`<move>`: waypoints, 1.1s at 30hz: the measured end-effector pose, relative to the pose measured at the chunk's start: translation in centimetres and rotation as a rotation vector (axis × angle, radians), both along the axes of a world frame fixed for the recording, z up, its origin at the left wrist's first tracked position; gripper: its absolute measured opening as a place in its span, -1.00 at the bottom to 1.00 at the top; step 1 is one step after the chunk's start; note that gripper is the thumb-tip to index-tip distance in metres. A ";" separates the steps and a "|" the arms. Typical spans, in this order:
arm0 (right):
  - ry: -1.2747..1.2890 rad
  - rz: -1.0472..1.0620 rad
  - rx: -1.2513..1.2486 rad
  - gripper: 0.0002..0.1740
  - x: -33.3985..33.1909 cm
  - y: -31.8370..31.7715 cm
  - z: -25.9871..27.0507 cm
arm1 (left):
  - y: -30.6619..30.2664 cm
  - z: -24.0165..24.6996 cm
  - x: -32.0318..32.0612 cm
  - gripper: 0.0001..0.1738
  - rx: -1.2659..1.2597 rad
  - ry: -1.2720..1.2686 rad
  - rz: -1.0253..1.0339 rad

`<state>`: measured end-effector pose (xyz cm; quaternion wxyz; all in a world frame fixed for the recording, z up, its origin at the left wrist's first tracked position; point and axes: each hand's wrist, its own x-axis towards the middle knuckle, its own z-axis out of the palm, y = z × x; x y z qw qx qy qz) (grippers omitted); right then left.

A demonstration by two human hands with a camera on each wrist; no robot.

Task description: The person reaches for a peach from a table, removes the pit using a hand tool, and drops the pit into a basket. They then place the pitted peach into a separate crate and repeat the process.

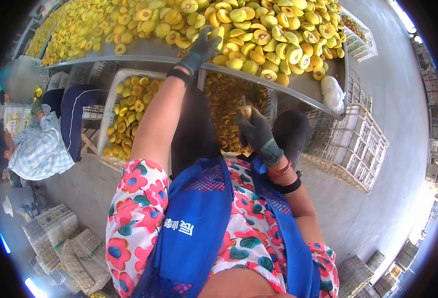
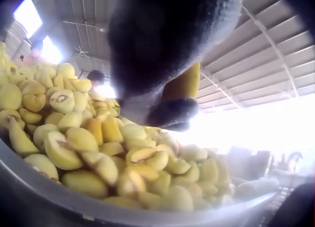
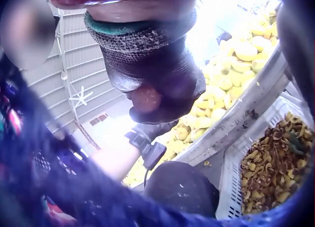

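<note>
My gloved left hand (image 1: 202, 49) reaches over the near rim of the metal table and pinches a yellow peach half (image 2: 183, 84) between fingers and thumb. Around it lies a large heap of yellow-green peach halves (image 1: 259, 37), some with brown centres facing up. Lower down, above my lap, my gloved right hand (image 1: 257, 135) grips a short tool by its wooden handle (image 1: 246, 112); a small metal tip (image 1: 244, 101) sticks out beyond the fingers. In the right wrist view, the handle's round end (image 3: 146, 99) shows at the curled fingers.
Below the table's raised metal rim (image 1: 288, 92) stands a crate of brown scraps (image 3: 275, 163). Left of it is a white crate (image 1: 110, 107) holding peach halves. A clear plastic bag (image 1: 332, 94) lies at the table's right corner. Stacked crates (image 1: 350, 144) stand right; another person (image 1: 42, 149) sits left.
</note>
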<state>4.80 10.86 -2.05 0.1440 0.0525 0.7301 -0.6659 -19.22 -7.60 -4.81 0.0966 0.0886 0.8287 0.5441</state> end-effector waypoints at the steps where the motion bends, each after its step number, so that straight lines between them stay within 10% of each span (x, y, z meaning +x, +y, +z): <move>1: 0.093 -0.004 0.064 -0.74 0.0 0.0 -0.3 | -0.7 1.0 1.6 -0.41 0.192 -0.015 -0.059; 5: 0.459 -0.051 0.336 -0.68 -0.8 -0.6 3.0 | -0.9 4.7 8.7 -0.45 0.767 -0.148 -0.138; 14: 0.677 -0.031 0.379 -0.73 -0.3 -1.0 5.7 | 1.7 6.6 16.8 -0.48 0.658 0.094 -0.083; 19: 0.630 -0.026 0.350 -0.79 0.4 -1.0 4.9 | 2.8 7.1 18.9 -0.48 0.452 0.334 -0.079; 29: -0.121 0.122 -0.495 -0.95 1.9 -1.2 5.7 | 3.0 5.3 19.2 -0.52 0.337 0.491 -0.039; 33: -0.162 0.192 -0.395 -0.85 1.6 -1.0 5.8 | 3.1 3.9 19.2 -0.51 0.323 0.477 -0.022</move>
